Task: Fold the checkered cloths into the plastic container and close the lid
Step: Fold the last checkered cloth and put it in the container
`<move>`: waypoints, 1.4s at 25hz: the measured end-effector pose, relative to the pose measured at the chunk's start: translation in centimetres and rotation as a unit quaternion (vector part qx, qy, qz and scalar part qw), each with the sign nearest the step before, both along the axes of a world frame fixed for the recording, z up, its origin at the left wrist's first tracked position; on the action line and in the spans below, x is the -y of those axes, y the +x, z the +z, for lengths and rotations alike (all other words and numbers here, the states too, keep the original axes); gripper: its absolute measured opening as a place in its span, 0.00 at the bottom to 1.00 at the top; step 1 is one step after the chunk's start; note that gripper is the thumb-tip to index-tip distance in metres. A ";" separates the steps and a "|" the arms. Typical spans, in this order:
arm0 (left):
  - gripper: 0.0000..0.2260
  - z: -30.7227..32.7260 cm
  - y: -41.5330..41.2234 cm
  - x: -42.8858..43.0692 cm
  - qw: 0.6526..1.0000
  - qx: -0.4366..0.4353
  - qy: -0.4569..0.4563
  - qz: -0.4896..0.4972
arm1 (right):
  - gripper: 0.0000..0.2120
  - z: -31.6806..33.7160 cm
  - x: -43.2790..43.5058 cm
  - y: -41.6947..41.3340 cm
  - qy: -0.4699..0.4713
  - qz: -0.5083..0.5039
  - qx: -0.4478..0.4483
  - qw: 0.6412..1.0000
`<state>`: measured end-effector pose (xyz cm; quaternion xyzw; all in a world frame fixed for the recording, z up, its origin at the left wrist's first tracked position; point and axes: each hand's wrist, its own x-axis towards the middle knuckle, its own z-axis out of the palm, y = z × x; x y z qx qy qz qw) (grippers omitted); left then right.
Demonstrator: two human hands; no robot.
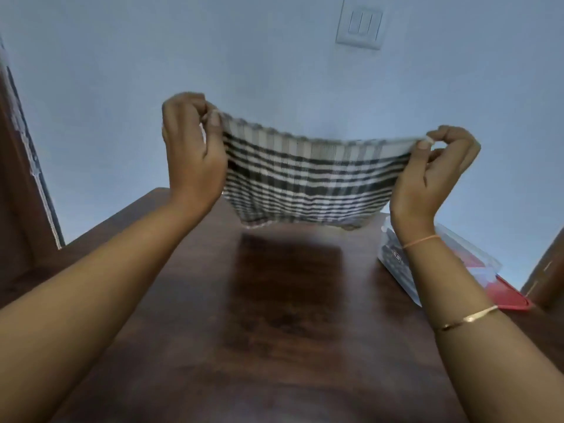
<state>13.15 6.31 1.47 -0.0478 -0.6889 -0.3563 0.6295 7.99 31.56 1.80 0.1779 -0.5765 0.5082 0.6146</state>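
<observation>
A black-and-white checkered cloth (308,181) hangs in the air above the wooden table (274,315), stretched between both hands. My left hand (192,154) pinches its top left corner, and my right hand (436,175) pinches its top right corner. The cloth's lower edge hovers just over the tabletop and casts a dark shadow there. At the right of the table stands a clear plastic container (396,264), partly hidden behind my right forearm, with a dark checkered cloth inside. A red lid (506,296) lies under or beside the container.
A pale blue wall stands right behind the table, with a white switch plate (360,24) high up. A brown wooden frame (18,166) runs along the left edge. Another brown wooden piece (546,270) shows at the far right.
</observation>
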 end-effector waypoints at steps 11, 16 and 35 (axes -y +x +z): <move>0.08 -9.2 -1.8 -0.1 0.914 0.402 -0.047 -0.004 | 0.03 -7.9 -0.1 -1.8 0.159 0.086 0.436 0.882; 0.09 -13.0 -2.8 0.1 0.820 0.562 -0.109 0.004 | 0.07 -12.3 -1.5 -3.8 0.231 0.030 0.619 0.751; 0.20 -12.6 -7.7 -0.4 0.857 0.491 -0.139 0.073 | 0.19 -12.5 -0.7 -5.6 0.324 -0.120 0.601 0.721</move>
